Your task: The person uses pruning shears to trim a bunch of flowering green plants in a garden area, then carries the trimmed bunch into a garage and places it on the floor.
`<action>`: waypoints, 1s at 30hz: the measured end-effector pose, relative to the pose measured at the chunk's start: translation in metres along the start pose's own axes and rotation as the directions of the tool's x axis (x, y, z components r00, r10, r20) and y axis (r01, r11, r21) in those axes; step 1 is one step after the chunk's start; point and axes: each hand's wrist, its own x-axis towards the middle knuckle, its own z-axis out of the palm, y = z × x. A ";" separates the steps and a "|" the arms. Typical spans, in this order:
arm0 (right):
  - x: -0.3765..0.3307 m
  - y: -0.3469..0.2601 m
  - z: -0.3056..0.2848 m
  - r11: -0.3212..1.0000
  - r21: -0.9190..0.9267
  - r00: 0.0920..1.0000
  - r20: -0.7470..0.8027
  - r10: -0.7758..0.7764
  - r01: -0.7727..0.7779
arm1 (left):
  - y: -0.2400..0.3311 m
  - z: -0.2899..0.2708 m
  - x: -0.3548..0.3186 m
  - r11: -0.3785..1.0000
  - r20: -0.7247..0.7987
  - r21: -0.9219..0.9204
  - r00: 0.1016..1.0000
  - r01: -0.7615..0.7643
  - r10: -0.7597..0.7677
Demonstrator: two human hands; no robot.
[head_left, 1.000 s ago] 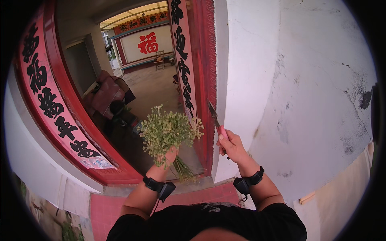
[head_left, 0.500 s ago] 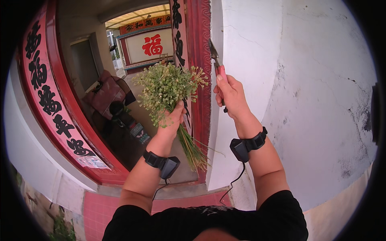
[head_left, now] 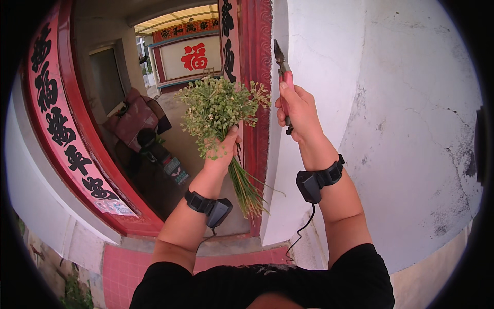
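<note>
red doorway beside a white wall
left hand grips a green plant bunch; right hand clasps pink-handled shears

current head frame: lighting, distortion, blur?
Head view: white wall bright, interior dim; head view: left red door jamb bows, picture corners black; head view: green plant bunch and pink-handled tool show no obvious motion blur.

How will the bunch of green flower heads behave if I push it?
The bunch of green flower heads probably gives softly, since its small clusters spread loosely. Its stems may flex easily, being thin, with one straying sideways. It is likely light for its size: only fine stalks and small heads show.
</note>
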 end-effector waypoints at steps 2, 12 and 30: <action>-0.015 0.011 -0.010 1.000 -0.005 0.998 0.069 -0.010 0.011 | -0.001 -0.008 -0.006 1.000 0.017 -0.009 1.000 0.015 -0.015; -0.121 0.150 -0.035 0.943 -0.040 0.917 0.223 0.331 -0.331 | -0.050 -0.048 -0.061 0.953 -0.024 0.156 0.965 0.261 -0.261; -0.077 0.385 0.067 0.803 -0.528 0.635 0.727 0.260 0.275 | -0.163 -0.200 -0.042 0.680 0.219 -0.563 0.878 0.470 -0.425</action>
